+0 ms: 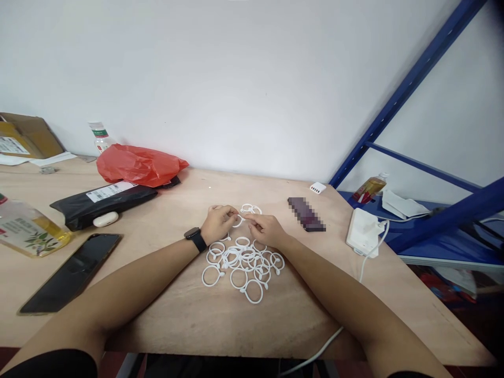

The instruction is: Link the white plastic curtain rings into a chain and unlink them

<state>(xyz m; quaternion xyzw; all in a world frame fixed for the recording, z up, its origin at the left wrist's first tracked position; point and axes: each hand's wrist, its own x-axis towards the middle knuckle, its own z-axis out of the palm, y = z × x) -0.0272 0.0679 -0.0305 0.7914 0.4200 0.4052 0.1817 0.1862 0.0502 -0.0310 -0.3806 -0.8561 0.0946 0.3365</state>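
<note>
A thin white plastic ring is held up between my two hands, above the far side of the pile. My left hand, with a dark watch on the wrist, pinches it with thumb and fingers. From the other side, my right hand has its thumb and fingertips closed at the ring's edge; the exact contact is small and partly hidden. Below and nearer me lies a loose pile of similar white rings, many overlapping, each with a small knob. A few more rings rest just beyond my hands.
On the left lie a phone, a bottle of yellow liquid, a black parcel, a white case and a red bag. To the right are another phone, a white charger with a cable, and a blue rack.
</note>
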